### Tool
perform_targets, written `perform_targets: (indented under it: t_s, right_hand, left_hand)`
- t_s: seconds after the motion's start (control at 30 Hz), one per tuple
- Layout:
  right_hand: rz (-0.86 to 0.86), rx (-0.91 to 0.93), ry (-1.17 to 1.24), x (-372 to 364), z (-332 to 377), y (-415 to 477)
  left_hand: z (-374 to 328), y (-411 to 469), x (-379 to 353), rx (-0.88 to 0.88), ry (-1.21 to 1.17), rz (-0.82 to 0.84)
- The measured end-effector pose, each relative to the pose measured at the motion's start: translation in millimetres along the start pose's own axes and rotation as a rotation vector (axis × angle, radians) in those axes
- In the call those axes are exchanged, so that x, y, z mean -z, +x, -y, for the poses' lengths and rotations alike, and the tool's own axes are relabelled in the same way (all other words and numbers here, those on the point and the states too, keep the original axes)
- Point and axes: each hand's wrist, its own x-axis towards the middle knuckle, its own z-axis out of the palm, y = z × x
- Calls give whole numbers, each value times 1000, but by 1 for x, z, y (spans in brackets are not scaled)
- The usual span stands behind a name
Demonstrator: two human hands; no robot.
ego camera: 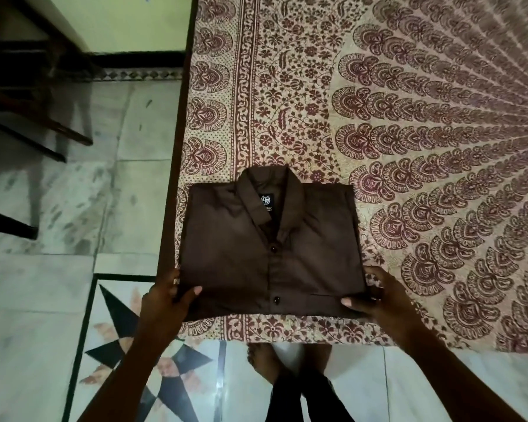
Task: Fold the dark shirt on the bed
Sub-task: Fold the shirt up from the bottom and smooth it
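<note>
The dark brown shirt (271, 248) lies on the bed as a neat folded rectangle, collar pointing away from me, label and two buttons showing. It sits near the bed's front left corner. My left hand (168, 296) grips the shirt's near left corner, thumb on top and fingers underneath. My right hand (375, 296) holds the near right corner the same way, thumb pressed on the fabric by the pocket edge.
The bed (408, 117) is covered with a cream and maroon printed sheet and stretches far to the right and back. A dark wooden rail (177, 141) runs along its left side. Tiled floor and dark chair legs (28, 117) lie left; my feet stand below.
</note>
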Motion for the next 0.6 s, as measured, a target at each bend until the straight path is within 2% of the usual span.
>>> perform_targets:
  t_s: [0.1, 0.17, 0.23, 0.33, 0.4, 0.43, 0.5, 0.57, 0.6]
  right_hand:
    - [-52, 33, -204, -6, 0, -1]
    - [-87, 78, -447, -12, 12, 1]
    - [-210, 161, -669, -18, 27, 6]
    - [-495, 557, -872, -33, 43, 27]
    - [-528, 783, -911, -51, 58, 44]
    - [-480, 819, -941, -60, 66, 53]
    - [-316, 807, -1058, -72, 74, 73]
    - [-210, 738, -1172, -70, 71, 91]
    - [-210, 698, -1211, -65, 67, 99]
  left_hand:
    - [0, -5, -9, -3, 141, -14]
    - [-3, -4, -12, 0, 268, -39]
    - [-14, 0, -13, -28, 344, -134]
    - [-49, 8, -14, -259, 318, -383]
    - [-73, 18, -13, -437, 341, -483]
    - [-82, 25, -14, -523, 332, -434]
    - [-88, 45, -18, -607, 349, -185]
    - [-83, 63, -24, -533, 413, 64]
    - [-78, 71, -28, -499, 439, 130]
